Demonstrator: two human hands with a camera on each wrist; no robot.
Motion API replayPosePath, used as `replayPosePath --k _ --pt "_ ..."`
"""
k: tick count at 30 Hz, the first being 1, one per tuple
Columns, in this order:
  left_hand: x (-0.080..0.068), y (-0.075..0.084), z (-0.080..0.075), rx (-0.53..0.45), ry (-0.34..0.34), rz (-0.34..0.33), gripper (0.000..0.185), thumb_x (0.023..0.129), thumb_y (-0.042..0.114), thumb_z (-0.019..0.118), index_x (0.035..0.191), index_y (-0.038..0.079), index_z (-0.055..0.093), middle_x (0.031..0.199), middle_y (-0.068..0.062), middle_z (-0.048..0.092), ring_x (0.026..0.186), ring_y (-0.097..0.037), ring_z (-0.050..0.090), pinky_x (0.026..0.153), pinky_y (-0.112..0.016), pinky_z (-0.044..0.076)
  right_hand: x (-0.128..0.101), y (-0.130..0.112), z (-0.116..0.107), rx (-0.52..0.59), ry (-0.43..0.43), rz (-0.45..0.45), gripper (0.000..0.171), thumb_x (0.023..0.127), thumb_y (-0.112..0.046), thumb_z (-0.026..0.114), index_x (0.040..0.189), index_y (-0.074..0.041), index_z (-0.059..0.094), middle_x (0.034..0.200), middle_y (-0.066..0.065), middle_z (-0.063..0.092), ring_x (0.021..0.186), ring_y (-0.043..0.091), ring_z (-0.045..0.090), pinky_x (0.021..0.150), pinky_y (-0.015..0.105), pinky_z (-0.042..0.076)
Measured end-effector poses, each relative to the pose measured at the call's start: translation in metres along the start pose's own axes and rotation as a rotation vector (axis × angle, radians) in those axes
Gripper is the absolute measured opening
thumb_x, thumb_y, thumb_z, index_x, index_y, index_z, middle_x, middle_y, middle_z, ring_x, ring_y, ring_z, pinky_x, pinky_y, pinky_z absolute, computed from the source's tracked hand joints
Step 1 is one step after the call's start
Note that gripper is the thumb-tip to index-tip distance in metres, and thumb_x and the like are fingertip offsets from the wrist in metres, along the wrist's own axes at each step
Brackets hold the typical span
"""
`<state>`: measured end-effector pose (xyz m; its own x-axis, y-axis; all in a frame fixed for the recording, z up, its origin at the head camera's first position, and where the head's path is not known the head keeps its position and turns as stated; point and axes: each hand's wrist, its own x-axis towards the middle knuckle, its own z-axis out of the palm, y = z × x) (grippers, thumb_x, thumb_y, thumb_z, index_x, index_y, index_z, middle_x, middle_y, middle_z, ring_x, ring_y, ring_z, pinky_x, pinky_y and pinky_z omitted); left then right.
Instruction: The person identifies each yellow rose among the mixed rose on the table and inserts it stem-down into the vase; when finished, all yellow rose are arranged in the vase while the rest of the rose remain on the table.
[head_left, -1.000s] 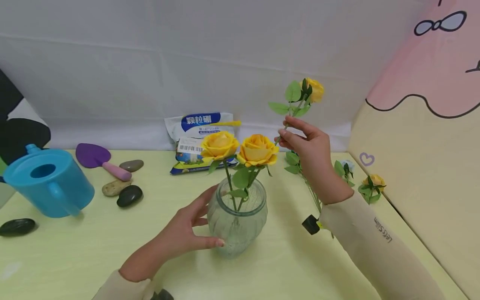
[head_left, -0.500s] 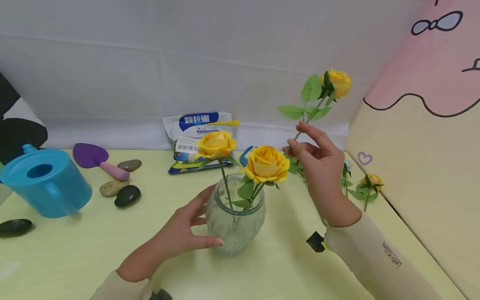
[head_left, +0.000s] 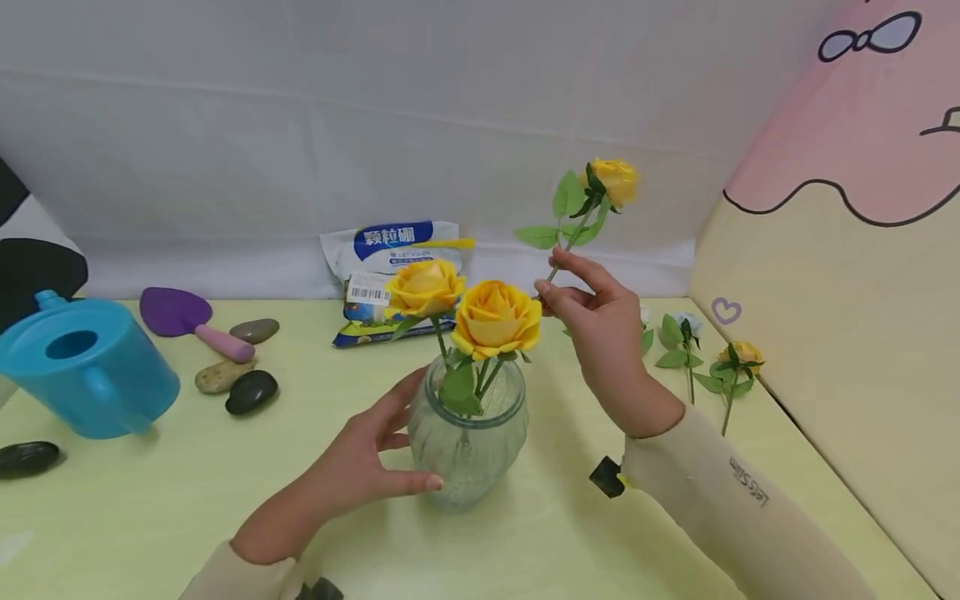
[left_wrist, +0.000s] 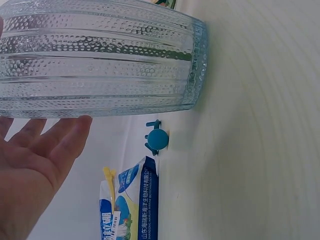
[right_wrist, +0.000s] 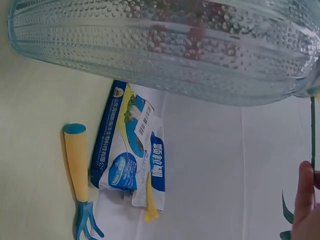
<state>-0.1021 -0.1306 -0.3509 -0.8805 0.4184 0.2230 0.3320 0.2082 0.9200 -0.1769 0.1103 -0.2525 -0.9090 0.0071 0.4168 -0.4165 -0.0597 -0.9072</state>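
A ribbed clear glass vase (head_left: 465, 450) stands on the pale green table (head_left: 150, 517) with two yellow roses (head_left: 423, 287) (head_left: 497, 318) in it. My left hand (head_left: 360, 471) lies against the vase's left side, fingers straight and thumb across the front. Its fingers (left_wrist: 45, 145) show beside the vase (left_wrist: 100, 60) in the left wrist view. My right hand (head_left: 592, 321) pinches the stem of a small yellow rose (head_left: 615, 179), held up behind and to the right of the vase. The right wrist view shows a fingertip (right_wrist: 304, 210) at that stem, beside the vase (right_wrist: 165, 45).
A blue watering can (head_left: 90, 367), a purple trowel (head_left: 180, 312) and several stones (head_left: 251, 390) lie at left. A fertilizer bag (head_left: 390, 258) leans on the back wall, a small rake (right_wrist: 77, 170) beside it. Loose flowers (head_left: 731, 367) lie at right by a pink and beige board (head_left: 825, 292).
My right hand has carried the small rose left and lower, closer to the vase. The front rose in the vase has shifted left. My left hand stays on the vase.
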Motion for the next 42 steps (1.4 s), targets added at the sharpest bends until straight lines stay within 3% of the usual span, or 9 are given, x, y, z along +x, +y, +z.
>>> replayPosePath --k 5,8,13,22,30,35,39,42 --pt "0.001 0.000 -0.001 0.005 -0.006 -0.017 0.100 0.071 0.020 0.081 0.146 0.036 0.017 0.150 -0.001 0.025 0.127 -0.028 0.040 0.089 -0.031 0.048 0.001 0.002 0.006 -0.043 -0.019 0.141 0.041 0.084 0.000 0.064 0.124 -0.001 0.057 0.118 0.011 0.058 0.075 0.006 0.063 0.075 0.027 0.054" --pt "0.000 0.001 -0.001 0.005 -0.007 -0.023 0.100 0.071 0.020 0.081 0.147 0.036 0.017 0.150 -0.002 0.025 0.126 -0.028 0.041 0.089 -0.031 0.048 0.003 0.003 0.010 -0.067 -0.018 0.177 0.041 0.084 -0.002 0.066 0.124 -0.003 0.058 0.117 0.009 0.059 0.076 0.007 0.063 0.075 0.027 0.053" --pt "0.001 0.000 -0.001 0.008 0.003 -0.011 0.101 0.071 0.019 0.081 0.147 0.034 0.017 0.149 -0.002 0.026 0.125 -0.028 0.042 0.089 -0.031 0.048 0.003 0.000 0.014 -0.115 -0.022 0.111 0.040 0.084 -0.002 0.065 0.124 -0.004 0.059 0.117 0.007 0.058 0.074 0.006 0.061 0.074 0.023 0.051" --pt "0.000 0.001 0.000 -0.001 0.002 -0.010 0.099 0.071 0.018 0.081 0.147 0.033 0.019 0.149 -0.007 0.027 0.124 -0.031 0.043 0.088 -0.033 0.049 -0.013 -0.008 0.016 -0.039 -0.048 -0.050 0.042 0.080 0.012 0.063 0.121 0.005 0.058 0.115 0.007 0.056 0.076 0.012 0.063 0.074 0.025 0.053" --pt "-0.001 0.000 0.001 -0.024 -0.005 -0.026 0.097 0.071 0.018 0.081 0.146 0.032 0.021 0.147 -0.008 0.031 0.123 -0.030 0.045 0.087 -0.029 0.050 -0.030 0.001 0.018 -0.153 -0.108 -0.164 0.033 0.076 0.019 0.060 0.108 0.014 0.061 0.117 0.018 0.054 0.111 0.025 0.051 0.084 0.027 0.051" --pt "0.000 0.000 0.001 -0.019 -0.003 -0.022 0.097 0.072 0.018 0.081 0.147 0.029 0.020 0.147 -0.007 0.030 0.124 -0.030 0.043 0.087 -0.027 0.049 -0.031 0.005 0.017 -0.132 -0.129 -0.151 0.033 0.077 0.016 0.060 0.110 0.011 0.062 0.119 0.014 0.055 0.099 0.022 0.058 0.074 0.027 0.054" --pt "-0.001 0.000 0.001 -0.018 0.003 -0.020 0.097 0.072 0.017 0.080 0.147 0.029 0.020 0.147 -0.008 0.031 0.125 -0.031 0.042 0.088 -0.030 0.049 -0.034 0.006 0.014 -0.086 -0.130 -0.125 0.037 0.078 0.015 0.062 0.115 0.009 0.060 0.117 0.011 0.055 0.087 0.020 0.062 0.072 0.029 0.055" --pt "-0.002 0.000 0.001 -0.017 0.012 -0.016 0.097 0.072 0.016 0.081 0.147 0.030 0.021 0.147 -0.008 0.031 0.125 -0.032 0.042 0.088 -0.031 0.049 -0.041 0.008 0.010 -0.047 -0.109 -0.158 0.040 0.077 0.017 0.062 0.116 0.010 0.058 0.114 0.007 0.056 0.085 0.019 0.064 0.073 0.029 0.055"
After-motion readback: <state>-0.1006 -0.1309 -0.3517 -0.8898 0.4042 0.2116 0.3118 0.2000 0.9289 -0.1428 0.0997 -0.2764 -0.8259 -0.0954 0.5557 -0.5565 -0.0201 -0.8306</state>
